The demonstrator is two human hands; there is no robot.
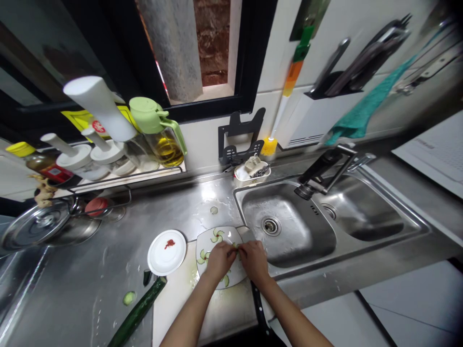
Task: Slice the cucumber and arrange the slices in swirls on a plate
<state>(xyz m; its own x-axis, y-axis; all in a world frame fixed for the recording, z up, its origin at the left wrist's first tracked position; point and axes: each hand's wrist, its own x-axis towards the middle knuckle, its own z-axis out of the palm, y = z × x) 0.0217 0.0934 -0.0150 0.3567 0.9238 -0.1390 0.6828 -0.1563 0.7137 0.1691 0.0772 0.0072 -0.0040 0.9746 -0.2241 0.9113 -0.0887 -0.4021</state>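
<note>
A squarish white plate (206, 238) lies in front of me, with thin cucumber slices (217, 235) set in curved, flower-like clusters with small red centres. My left hand (220, 262) and my right hand (254, 260) meet over its right side. Thumbs and fingers of both are pinched together, tips almost touching. A bit of green shows at the fingertips; what each one grips is too small to make out. To the left, a small round white plate (159, 255) carries a little chopped red food (170, 244). Below it lies a cut cucumber (139, 311).
A cucumber end (146, 277) and a pale green piece (129, 298) lie on the steel counter. The white cutting board (173, 303) is under the plate. At right is a double sink (289, 226) with a faucet (325, 173). Seasoning jars and an oil jug (159, 135) fill the rack.
</note>
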